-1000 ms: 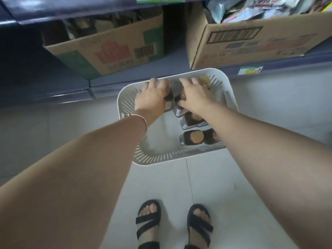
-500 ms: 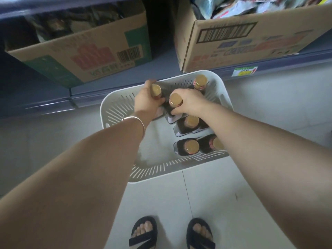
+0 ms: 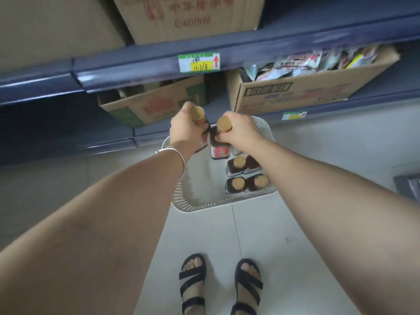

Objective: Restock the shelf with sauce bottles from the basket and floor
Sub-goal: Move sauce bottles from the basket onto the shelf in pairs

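A white slotted basket [image 3: 200, 206] stands on the floor in front of the blue shelf [image 3: 145, 67]. My left hand [image 3: 186, 130] grips the neck of a dark sauce bottle with a gold cap [image 3: 197, 113], held above the basket's far end. My right hand [image 3: 238, 130] grips a second gold-capped sauce bottle [image 3: 223, 123] beside it; its red label shows below my fingers. Several more sauce bottles [image 3: 236, 185] stand upright in the basket's right side.
A half-hidden cardboard box [image 3: 145, 110] and a box of snack packets [image 3: 302, 87] sit on the bottom shelf. Two cartons [image 3: 188, 19] stand on the shelf above. My sandalled feet [image 3: 193, 283] are on the tiled floor. A grey object [image 3: 409, 187] lies at the right edge.
Both hands have lifted their bottles up out of the basket. The view has tilted up, showing the upper shelf and its cartons.
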`<action>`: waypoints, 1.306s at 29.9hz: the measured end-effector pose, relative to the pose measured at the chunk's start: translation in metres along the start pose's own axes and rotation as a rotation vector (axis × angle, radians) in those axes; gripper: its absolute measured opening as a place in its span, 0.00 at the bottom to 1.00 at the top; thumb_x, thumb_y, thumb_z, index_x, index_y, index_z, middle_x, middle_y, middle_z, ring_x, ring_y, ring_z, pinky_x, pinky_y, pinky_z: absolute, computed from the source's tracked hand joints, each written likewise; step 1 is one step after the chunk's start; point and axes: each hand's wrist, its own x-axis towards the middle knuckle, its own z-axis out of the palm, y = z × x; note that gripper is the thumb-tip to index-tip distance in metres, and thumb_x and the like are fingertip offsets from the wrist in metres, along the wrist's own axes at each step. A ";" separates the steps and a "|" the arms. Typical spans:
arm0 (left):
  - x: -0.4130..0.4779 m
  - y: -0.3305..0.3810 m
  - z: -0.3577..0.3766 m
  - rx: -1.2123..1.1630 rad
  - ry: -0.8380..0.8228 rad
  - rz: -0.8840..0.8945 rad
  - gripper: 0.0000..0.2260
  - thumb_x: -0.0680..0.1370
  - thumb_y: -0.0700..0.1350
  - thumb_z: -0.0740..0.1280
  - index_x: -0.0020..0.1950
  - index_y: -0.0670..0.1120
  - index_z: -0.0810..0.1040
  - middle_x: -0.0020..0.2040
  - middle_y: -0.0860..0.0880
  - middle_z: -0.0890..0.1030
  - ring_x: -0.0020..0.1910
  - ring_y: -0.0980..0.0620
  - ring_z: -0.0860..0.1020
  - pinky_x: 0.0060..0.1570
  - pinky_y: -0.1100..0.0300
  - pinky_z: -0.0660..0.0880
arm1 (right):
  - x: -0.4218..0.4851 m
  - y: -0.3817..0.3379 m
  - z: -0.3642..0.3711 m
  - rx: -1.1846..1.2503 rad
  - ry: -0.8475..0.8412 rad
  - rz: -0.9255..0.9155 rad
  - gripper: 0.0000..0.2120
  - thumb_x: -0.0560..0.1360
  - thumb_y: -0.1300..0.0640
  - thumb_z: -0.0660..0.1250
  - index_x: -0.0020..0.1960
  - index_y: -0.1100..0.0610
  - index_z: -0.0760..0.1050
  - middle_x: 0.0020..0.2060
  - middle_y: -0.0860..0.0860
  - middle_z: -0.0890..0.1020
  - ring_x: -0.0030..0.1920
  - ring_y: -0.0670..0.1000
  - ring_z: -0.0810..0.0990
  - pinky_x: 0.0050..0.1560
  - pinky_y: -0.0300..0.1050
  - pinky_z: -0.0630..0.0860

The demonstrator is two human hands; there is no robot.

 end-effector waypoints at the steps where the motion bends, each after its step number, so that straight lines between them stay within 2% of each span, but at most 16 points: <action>1: -0.006 0.014 -0.013 0.012 -0.008 0.005 0.14 0.71 0.39 0.70 0.54 0.44 0.72 0.46 0.47 0.76 0.42 0.49 0.72 0.42 0.63 0.67 | -0.007 -0.011 -0.015 -0.004 0.016 0.005 0.15 0.67 0.54 0.74 0.49 0.57 0.73 0.41 0.51 0.75 0.44 0.53 0.72 0.40 0.43 0.65; 4: -0.027 0.056 -0.052 0.034 -0.017 0.032 0.16 0.71 0.38 0.71 0.56 0.44 0.73 0.50 0.47 0.78 0.44 0.50 0.72 0.46 0.61 0.68 | -0.031 -0.044 -0.061 0.038 0.060 0.024 0.14 0.67 0.53 0.74 0.48 0.57 0.74 0.42 0.52 0.76 0.44 0.54 0.73 0.41 0.43 0.68; 8: -0.057 0.114 -0.100 0.058 -0.039 0.067 0.17 0.70 0.39 0.72 0.56 0.44 0.73 0.46 0.49 0.76 0.47 0.48 0.74 0.44 0.62 0.67 | -0.063 -0.085 -0.121 0.062 0.138 0.046 0.15 0.68 0.51 0.73 0.47 0.57 0.71 0.42 0.52 0.76 0.43 0.53 0.73 0.40 0.43 0.67; 12: -0.083 0.163 -0.132 0.087 -0.070 0.122 0.19 0.70 0.40 0.72 0.57 0.41 0.71 0.53 0.42 0.79 0.53 0.42 0.76 0.46 0.59 0.67 | -0.096 -0.115 -0.168 0.032 0.193 0.063 0.16 0.69 0.50 0.72 0.47 0.57 0.70 0.42 0.52 0.74 0.43 0.52 0.71 0.40 0.43 0.64; 16: -0.112 0.197 -0.153 0.109 -0.110 0.214 0.17 0.70 0.40 0.72 0.55 0.41 0.71 0.52 0.42 0.79 0.48 0.46 0.74 0.45 0.59 0.67 | -0.140 -0.132 -0.203 -0.004 0.292 0.131 0.14 0.69 0.50 0.71 0.45 0.57 0.69 0.42 0.52 0.74 0.44 0.52 0.71 0.40 0.42 0.64; 20: -0.155 0.234 -0.170 0.146 -0.168 0.378 0.16 0.69 0.38 0.72 0.55 0.41 0.72 0.50 0.43 0.78 0.47 0.46 0.73 0.44 0.60 0.66 | -0.201 -0.150 -0.231 -0.004 0.406 0.192 0.14 0.70 0.50 0.71 0.43 0.56 0.67 0.41 0.52 0.74 0.42 0.52 0.70 0.39 0.43 0.62; 24: -0.216 0.273 -0.182 0.157 -0.224 0.533 0.15 0.70 0.38 0.71 0.54 0.42 0.72 0.46 0.46 0.76 0.41 0.49 0.71 0.40 0.61 0.67 | -0.281 -0.159 -0.257 0.055 0.585 0.294 0.15 0.69 0.48 0.71 0.47 0.57 0.72 0.46 0.55 0.78 0.50 0.56 0.75 0.43 0.44 0.69; 26: -0.248 0.293 -0.185 0.162 -0.268 0.593 0.13 0.71 0.40 0.71 0.51 0.44 0.71 0.44 0.48 0.74 0.40 0.50 0.72 0.38 0.62 0.67 | -0.325 -0.159 -0.273 0.081 0.657 0.350 0.17 0.69 0.48 0.71 0.49 0.59 0.73 0.49 0.57 0.79 0.52 0.56 0.76 0.43 0.44 0.69; 29: -0.299 0.327 -0.179 0.153 -0.354 0.661 0.14 0.70 0.41 0.72 0.51 0.45 0.71 0.44 0.49 0.73 0.41 0.51 0.72 0.37 0.63 0.67 | -0.395 -0.152 -0.301 0.094 0.734 0.445 0.17 0.69 0.48 0.71 0.51 0.59 0.73 0.49 0.56 0.79 0.52 0.56 0.77 0.43 0.44 0.69; 31: -0.338 0.351 -0.170 0.149 -0.426 0.706 0.13 0.70 0.42 0.72 0.49 0.48 0.70 0.43 0.51 0.73 0.38 0.53 0.72 0.33 0.66 0.67 | -0.447 -0.142 -0.321 0.092 0.774 0.507 0.18 0.69 0.48 0.71 0.51 0.59 0.74 0.49 0.56 0.79 0.52 0.56 0.77 0.44 0.45 0.72; 36: -0.444 0.414 -0.131 0.181 -0.590 0.853 0.16 0.70 0.43 0.72 0.55 0.45 0.72 0.46 0.48 0.75 0.43 0.49 0.73 0.44 0.57 0.71 | -0.583 -0.106 -0.365 0.182 0.925 0.617 0.17 0.68 0.50 0.72 0.50 0.61 0.77 0.48 0.57 0.81 0.50 0.57 0.79 0.51 0.52 0.77; 39: -0.517 0.449 -0.101 0.170 -0.682 0.964 0.14 0.69 0.42 0.73 0.50 0.43 0.71 0.49 0.45 0.78 0.45 0.45 0.76 0.47 0.56 0.73 | -0.665 -0.079 -0.386 0.166 1.013 0.707 0.18 0.68 0.49 0.72 0.50 0.61 0.77 0.47 0.57 0.81 0.49 0.57 0.79 0.50 0.49 0.77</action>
